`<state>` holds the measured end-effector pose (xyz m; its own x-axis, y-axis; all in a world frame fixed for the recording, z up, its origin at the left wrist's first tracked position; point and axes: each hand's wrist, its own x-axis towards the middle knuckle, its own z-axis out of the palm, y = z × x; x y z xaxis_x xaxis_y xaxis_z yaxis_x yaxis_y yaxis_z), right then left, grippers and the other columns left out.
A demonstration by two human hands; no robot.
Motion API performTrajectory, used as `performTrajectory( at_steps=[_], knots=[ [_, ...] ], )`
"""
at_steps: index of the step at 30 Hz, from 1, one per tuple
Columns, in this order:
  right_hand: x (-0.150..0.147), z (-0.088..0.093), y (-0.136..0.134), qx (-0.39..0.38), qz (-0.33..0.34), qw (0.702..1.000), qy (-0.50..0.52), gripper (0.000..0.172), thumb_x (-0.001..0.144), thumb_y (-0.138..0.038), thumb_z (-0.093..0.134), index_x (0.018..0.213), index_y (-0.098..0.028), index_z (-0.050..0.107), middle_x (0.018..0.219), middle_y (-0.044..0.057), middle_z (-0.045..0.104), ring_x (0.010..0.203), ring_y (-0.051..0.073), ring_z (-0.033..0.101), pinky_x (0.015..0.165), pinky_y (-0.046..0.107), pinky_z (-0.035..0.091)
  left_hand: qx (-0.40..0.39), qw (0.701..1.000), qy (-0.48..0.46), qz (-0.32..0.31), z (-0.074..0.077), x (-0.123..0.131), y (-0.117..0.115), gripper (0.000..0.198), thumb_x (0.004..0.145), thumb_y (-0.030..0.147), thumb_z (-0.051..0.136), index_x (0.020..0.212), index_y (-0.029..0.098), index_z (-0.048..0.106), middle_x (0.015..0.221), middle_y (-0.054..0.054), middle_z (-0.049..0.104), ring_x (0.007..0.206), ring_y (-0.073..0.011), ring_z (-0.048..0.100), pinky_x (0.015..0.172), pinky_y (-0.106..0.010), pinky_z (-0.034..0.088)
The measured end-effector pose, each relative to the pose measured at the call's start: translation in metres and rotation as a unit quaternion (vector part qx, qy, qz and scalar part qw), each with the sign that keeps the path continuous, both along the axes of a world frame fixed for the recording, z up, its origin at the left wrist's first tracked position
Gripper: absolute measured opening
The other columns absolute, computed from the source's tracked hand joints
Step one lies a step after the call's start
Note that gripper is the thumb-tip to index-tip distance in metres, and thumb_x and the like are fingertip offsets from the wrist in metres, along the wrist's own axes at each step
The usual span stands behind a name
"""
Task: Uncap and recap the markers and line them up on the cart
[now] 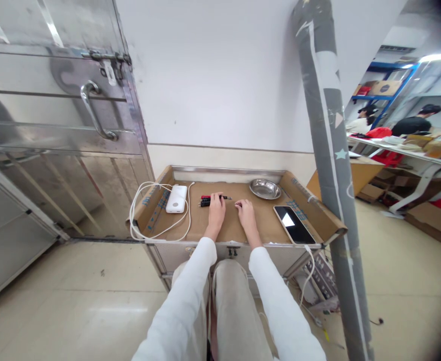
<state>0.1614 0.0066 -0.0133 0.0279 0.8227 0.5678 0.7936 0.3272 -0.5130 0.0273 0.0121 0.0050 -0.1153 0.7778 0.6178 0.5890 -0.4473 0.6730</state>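
Several pens [206,201], black and red, lie side by side near the middle of the cardboard-covered tabletop [198,223]. My left hand [216,210] rests over their right part, its fingers bent around them and partly hiding them. Just to the right, my right hand [246,213] is closed, fingertips pressed together close to the pen tips; anything between them is too small to make out. A shiny metal bowl [264,189] stands behind and right of my right hand.
A white power bank [176,199] with a looped white cable sits at the left. A phone [294,224] lies at the right, cabled. Beyond it a tall grey wrapped roll [331,125] leans on the wall. Two people work in the right background.
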Motion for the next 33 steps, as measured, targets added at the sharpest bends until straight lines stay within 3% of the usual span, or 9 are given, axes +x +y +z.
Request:
performTrajectory(
  at_steps=[4,9,17,26,33],
  knots=[
    [0.0002,0.0029,-0.0026,0.005,-0.013,0.999,-0.031,0.025,0.089,-0.018,0.039,0.087,-0.017,0.063,0.089,0.010,0.062,0.086,0.022,0.050,0.081,0.033,0.039,-0.043,0.989,0.139,-0.009,-0.0055,0.0023,0.0018,0.022,0.090,0.010,0.039,0.102,0.015,0.057,0.102,-0.012,0.058,0.093,-0.0206,0.058,0.085,-0.035,0.045],
    [0.0004,0.0019,-0.0018,-0.001,-0.025,0.998,-0.054,0.027,0.090,-0.021,0.039,0.087,-0.018,0.066,0.089,0.010,0.063,0.085,0.022,0.050,0.082,0.034,0.038,-0.028,0.964,0.265,-0.008,-0.0080,0.0045,0.0009,0.025,0.088,0.008,0.039,0.092,0.015,0.062,0.096,-0.012,0.061,0.094,-0.0235,0.056,0.091,-0.040,0.041],
    [0.0006,-0.0028,0.0025,-0.013,0.010,0.999,-0.028,0.028,0.089,-0.019,0.039,0.094,-0.018,0.067,0.094,0.011,0.062,0.089,0.022,0.051,0.086,0.035,0.039,-0.027,0.973,0.225,-0.041,-0.0053,0.0058,0.0007,0.028,0.088,0.009,0.039,0.096,0.018,0.064,0.099,-0.011,0.064,0.097,-0.0223,0.057,0.093,-0.039,0.039],
    [-0.0016,-0.0010,0.0021,-0.007,0.033,0.998,-0.047,0.033,0.087,-0.011,0.036,0.099,-0.016,0.066,0.099,0.012,0.063,0.093,0.022,0.050,0.089,0.036,0.040,-0.009,0.975,0.214,-0.061,-0.0044,0.0054,-0.0009,0.033,0.085,0.006,0.041,0.102,0.022,0.063,0.118,-0.012,0.061,0.118,-0.0256,0.050,0.099,-0.047,0.036],
    [-0.0023,0.0006,0.0027,-0.012,0.033,0.998,-0.054,0.035,0.084,-0.007,0.034,0.094,-0.017,0.066,0.096,0.011,0.063,0.091,0.022,0.050,0.089,0.035,0.040,0.005,0.970,0.226,-0.088,-0.0043,0.0087,-0.0013,0.025,0.085,0.012,0.046,0.104,0.019,0.060,0.102,-0.011,0.062,0.101,-0.0245,0.055,0.094,-0.042,0.039]
  ],
)
